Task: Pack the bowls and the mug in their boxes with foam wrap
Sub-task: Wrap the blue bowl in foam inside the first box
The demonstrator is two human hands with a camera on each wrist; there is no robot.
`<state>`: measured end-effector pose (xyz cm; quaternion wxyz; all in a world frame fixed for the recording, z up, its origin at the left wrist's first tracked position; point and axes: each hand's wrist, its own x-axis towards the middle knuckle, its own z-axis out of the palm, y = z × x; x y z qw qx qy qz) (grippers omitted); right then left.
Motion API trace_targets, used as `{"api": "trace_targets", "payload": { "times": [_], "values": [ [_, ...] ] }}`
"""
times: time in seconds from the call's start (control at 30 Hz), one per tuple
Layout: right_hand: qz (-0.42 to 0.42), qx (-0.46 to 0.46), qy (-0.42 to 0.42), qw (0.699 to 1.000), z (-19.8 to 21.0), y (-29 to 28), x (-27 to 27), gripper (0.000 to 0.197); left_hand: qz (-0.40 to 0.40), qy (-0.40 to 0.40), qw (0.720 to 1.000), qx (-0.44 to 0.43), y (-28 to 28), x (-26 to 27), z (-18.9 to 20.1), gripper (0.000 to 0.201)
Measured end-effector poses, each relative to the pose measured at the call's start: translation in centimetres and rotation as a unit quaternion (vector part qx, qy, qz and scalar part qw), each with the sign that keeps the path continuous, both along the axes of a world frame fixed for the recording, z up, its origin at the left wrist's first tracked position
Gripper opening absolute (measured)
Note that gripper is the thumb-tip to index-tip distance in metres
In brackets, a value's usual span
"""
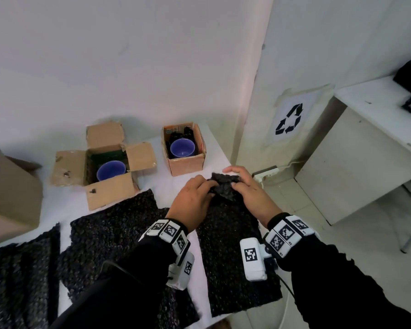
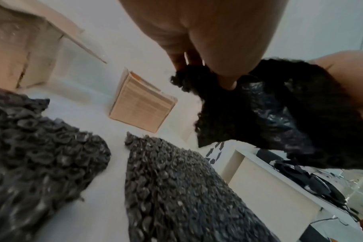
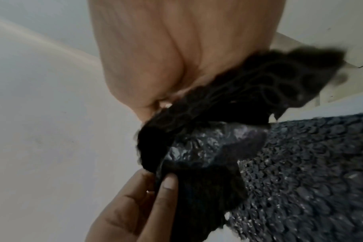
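Both hands pinch the far end of a black foam wrap sheet (image 1: 233, 233) near the tabletop's (image 1: 64, 203) right edge, the left hand (image 1: 191, 200) and right hand (image 1: 249, 193) curling it up and over; whether the mug is inside the fold cannot be seen. One blue bowl (image 1: 110, 170) sits in the open box (image 1: 100, 169) and another bowl (image 1: 182, 148) in the small box (image 1: 185, 150), toward the far edge. The springy sheet could likely unroll, or slide off the right edge, if the pinch loosens; the only mark visible is a recycling symbol (image 1: 291, 119) on the wall, and the small box's print is too blurred to read.
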<state>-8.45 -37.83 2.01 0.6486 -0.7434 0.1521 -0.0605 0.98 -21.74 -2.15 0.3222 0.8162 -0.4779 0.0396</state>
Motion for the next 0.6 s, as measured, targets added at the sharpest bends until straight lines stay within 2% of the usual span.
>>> {"api": "trace_targets", "payload": {
  "times": [0.03,0.07,0.13,0.17,0.2,0.27,0.33,0.4,0.43,0.5,0.53,0.6],
  "values": [
    [0.006,-0.007,-0.003,1.000,0.3,0.2,0.3,0.016,-0.001,0.000,1.000,0.002,0.2,0.3,0.2,0.028],
    [0.016,-0.017,-0.002,1.000,0.4,0.3,0.6,0.014,-0.002,-0.002,1.000,0.010,0.4,0.6,0.5,0.027],
    [0.052,-0.096,0.019,0.994,0.2,0.0,1.3,0.038,0.003,0.017,0.999,0.036,1.0,1.3,1.4,0.025],
    [0.071,-0.157,0.032,0.984,0.0,-0.3,1.8,0.044,0.010,0.031,0.998,0.045,1.3,1.8,1.9,0.023],
    [0.086,-0.213,0.036,0.973,-0.2,-0.5,2.3,0.041,0.015,0.048,0.998,0.050,1.7,2.4,2.3,0.022],
    [0.093,-0.277,0.033,0.956,-0.5,-0.8,3.5,0.023,0.013,0.059,0.996,0.065,2.4,3.8,2.9,0.025],
    [0.104,-0.257,0.038,0.960,-0.4,-0.8,4.5,0.014,-0.007,0.041,0.995,0.094,2.8,4.7,3.5,0.026],
    [0.123,-0.226,0.053,0.965,0.0,-0.6,5.6,0.017,-0.014,0.042,0.994,0.102,3.1,5.2,4.4,0.015],
    [0.132,-0.213,0.065,0.966,0.2,-0.5,6.2,0.021,-0.011,0.041,0.994,0.102,3.3,5.7,4.7,0.017],
    [0.141,-0.197,0.070,0.968,0.7,-0.3,7.5,0.032,-0.003,0.029,0.993,0.118,3.6,6.8,5.1,0.034],
    [0.141,-0.189,0.066,0.970,0.8,-0.2,8.2,0.034,-0.006,0.016,0.992,0.127,3.7,7.5,5.2,0.034],
    [0.135,-0.167,0.066,0.975,0.9,0.0,9.6,0.025,-0.003,-0.013,0.990,0.140,3.6,9.1,4.8,0.029]
  ]
}}
